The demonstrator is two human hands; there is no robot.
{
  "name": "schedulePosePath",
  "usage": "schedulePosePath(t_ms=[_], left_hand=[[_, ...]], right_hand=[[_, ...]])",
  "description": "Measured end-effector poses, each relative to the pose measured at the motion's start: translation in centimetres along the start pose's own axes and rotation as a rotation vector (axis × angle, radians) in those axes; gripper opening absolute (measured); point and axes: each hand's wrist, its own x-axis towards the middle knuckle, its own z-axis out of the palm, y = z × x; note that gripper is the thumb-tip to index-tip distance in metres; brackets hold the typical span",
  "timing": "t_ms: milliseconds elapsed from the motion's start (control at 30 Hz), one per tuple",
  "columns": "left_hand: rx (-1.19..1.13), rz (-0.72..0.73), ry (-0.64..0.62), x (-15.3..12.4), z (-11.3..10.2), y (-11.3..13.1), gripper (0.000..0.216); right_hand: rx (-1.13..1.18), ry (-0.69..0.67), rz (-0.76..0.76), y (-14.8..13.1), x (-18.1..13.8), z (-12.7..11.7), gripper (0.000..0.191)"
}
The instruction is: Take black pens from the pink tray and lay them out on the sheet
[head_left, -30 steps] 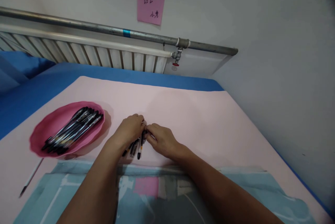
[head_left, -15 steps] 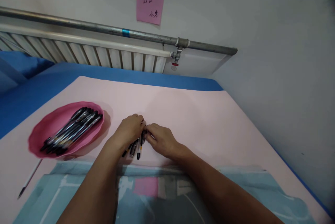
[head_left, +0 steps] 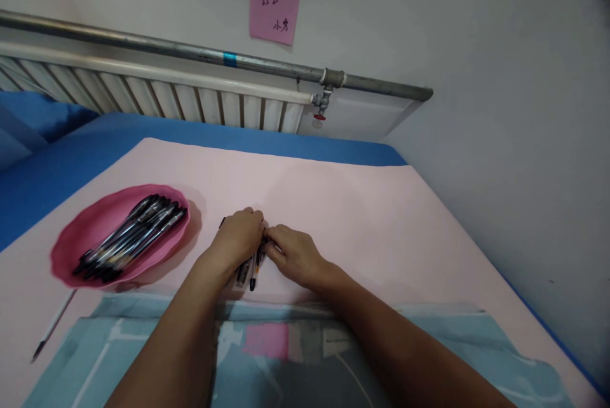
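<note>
My left hand [head_left: 241, 233] is closed over a few black pens [head_left: 253, 278] at the middle of the pink sheet [head_left: 343, 224]. Their lower ends, some clear and dark, stick out below the palm; one dark tip shows at its left side. My right hand [head_left: 293, 252] meets it from the right, thumb and fingers pinched at the pens' upper part. The fingertips of both hands nearly touch, and what lies between them is partly hidden. To the left, a pink scalloped basket [head_left: 67, 249] holds a bundle of several black pens [head_left: 136, 236].
A single white pen-like stick with a dark tip [head_left: 54, 325] lies at the lower left. A light-blue cloth [head_left: 429, 332] runs along the near edge. Behind the blue surface [head_left: 248, 136] stand a white radiator [head_left: 190, 100] and a metal pipe [head_left: 276, 68]; a wall rises on the right.
My left hand has shifted slightly right and down over the pens, covering a dark tip at the lower left. My right hand has hardly moved.
</note>
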Motion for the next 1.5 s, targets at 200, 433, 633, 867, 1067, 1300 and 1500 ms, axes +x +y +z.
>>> schedulePosePath(t_ms=[200, 433, 633, 867, 1067, 1300, 1500], left_hand=[[0.022, 0.002, -0.001, 0.08, 0.16, 0.0, 0.03], [0.023, 0.006, 0.0, 0.09, 0.15, 0.02, 0.03], [0.021, 0.01, 0.01, 0.05, 0.09, 0.09, 0.032], [-0.027, -0.009, -0.015, -0.07, -0.12, -0.01, 0.031], [-0.05, -0.003, -0.032, -0.1, -0.23, -0.2, 0.029], [-0.054, 0.005, -0.027, 0.01, -0.11, -0.25, 0.029], [-0.049, 0.007, -0.022, 0.09, 0.08, -0.47, 0.028]], right_hand=[[-0.01, -0.003, 0.01, -0.05, 0.04, -0.01, 0.015], [-0.009, 0.015, -0.01, 0.12, -0.08, 0.2, 0.015], [-0.001, 0.005, -0.006, 0.07, 0.0, 0.08, 0.015], [-0.004, 0.008, -0.013, 0.16, -0.02, 0.12, 0.015], [-0.002, 0.004, -0.007, 0.2, -0.03, 0.15, 0.014], [-0.008, 0.013, -0.001, 0.17, -0.07, 0.21, 0.014], [-0.003, 0.007, 0.0, 0.2, -0.03, 0.14, 0.015]])
